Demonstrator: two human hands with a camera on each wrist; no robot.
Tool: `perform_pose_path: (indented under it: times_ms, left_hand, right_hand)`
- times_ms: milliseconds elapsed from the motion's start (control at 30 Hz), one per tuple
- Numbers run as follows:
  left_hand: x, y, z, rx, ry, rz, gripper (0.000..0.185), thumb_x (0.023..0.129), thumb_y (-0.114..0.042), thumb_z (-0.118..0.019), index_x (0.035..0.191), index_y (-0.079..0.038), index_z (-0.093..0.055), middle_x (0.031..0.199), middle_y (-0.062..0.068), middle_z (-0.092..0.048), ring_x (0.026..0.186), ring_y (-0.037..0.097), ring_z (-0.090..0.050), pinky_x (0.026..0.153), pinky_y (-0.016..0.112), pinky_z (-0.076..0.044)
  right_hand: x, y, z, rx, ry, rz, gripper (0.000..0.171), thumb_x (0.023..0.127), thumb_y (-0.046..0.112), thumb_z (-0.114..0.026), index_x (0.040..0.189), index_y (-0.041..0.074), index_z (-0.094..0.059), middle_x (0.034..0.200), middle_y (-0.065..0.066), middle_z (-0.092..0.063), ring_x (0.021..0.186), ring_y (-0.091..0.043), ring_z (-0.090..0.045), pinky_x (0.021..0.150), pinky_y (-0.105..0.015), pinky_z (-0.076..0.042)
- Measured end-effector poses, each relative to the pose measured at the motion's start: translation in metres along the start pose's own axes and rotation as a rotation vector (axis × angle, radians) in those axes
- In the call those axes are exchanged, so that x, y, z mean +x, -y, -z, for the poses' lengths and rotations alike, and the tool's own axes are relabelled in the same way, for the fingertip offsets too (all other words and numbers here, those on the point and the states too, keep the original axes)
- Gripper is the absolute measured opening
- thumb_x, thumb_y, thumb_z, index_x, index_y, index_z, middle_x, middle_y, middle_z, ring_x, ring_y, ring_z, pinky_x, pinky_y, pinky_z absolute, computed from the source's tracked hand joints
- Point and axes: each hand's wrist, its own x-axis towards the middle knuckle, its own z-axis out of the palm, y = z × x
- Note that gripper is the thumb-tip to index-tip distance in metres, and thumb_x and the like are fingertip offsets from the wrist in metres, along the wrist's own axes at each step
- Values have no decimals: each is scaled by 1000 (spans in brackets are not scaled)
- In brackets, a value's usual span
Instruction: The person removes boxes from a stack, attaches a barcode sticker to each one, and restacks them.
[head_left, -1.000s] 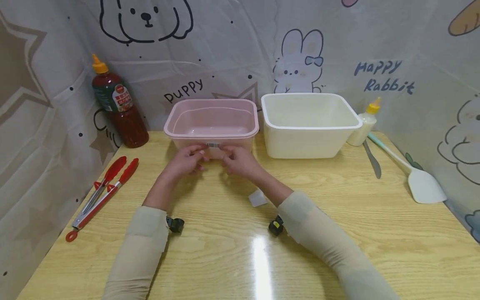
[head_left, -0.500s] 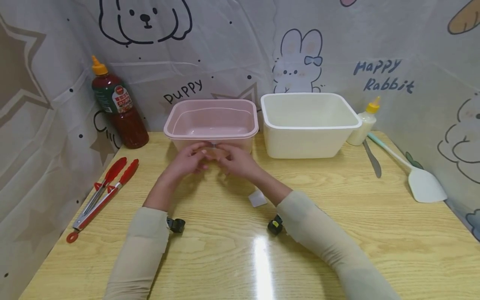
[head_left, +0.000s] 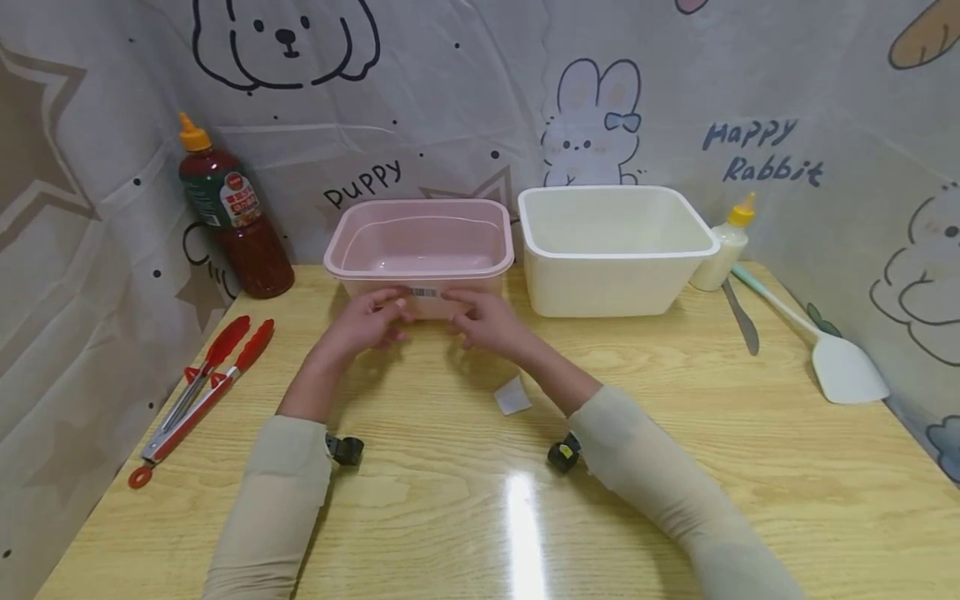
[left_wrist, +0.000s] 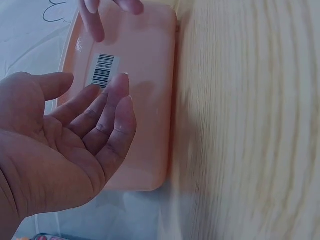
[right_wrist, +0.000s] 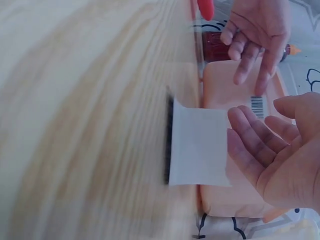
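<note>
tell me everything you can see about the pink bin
The pink bin is a rectangular tub, apparently plastic, with rounded corners, walls narrowing downward and a lipped rim. A barcode sticker is on its front wall. It stands upright, open-topped, on the table, near the back cloth, just left of the white bin in the head view. The left hand has its index fingertip at one end of the sticker, the right hand at the other; exact contact is hard to tell.
</note>
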Motion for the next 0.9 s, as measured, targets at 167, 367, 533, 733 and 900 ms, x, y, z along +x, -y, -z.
perform_pose_path:
  times_ms: [167,367,533,733,900]
  left_hand:
    - [-1,0,-3,17,3,-26,50,109,-32,-45,155,-12,-42,136,21,-62,104,37,-69,81,38,-57]
    - [-1,-5,-10,50,38,-33,55,108,-36,-48,157,-14,-39,151,21,-50,121,42,-64,95,50,-56]
    - [-4,-12,-17,54,62,-38,54,107,-40,-48,157,-20,-39,156,17,-46,123,40,-63,97,51,-56]
    - [-9,-20,-24,71,96,-55,55,107,-40,-49,158,-25,-38,156,16,-47,127,39,-60,97,48,-56]
    - [-7,-23,-30,90,92,-89,61,104,-41,-56,158,-21,-37,154,17,-50,137,36,-53,106,53,-50]
  right_hand:
    - [-9,1,9,-12,32,31,40,104,18,-53,143,10,-58,107,-17,-75,83,-30,-74,71,-32,-62]
    - [-25,-3,30,-40,76,20,33,105,21,-53,131,10,-68,103,-15,-77,81,-23,-74,73,-28,-60]
    - [-40,-9,50,-16,87,-5,33,104,20,-55,132,9,-68,110,-18,-75,90,-27,-74,79,-31,-61]
    - [-59,-20,68,-29,98,-23,33,101,20,-61,133,12,-67,119,-19,-73,97,-28,-72,86,-38,-60]
    - [-70,-29,78,-124,177,-22,35,99,23,-64,132,12,-68,128,-12,-71,110,-24,-70,93,-42,-57]
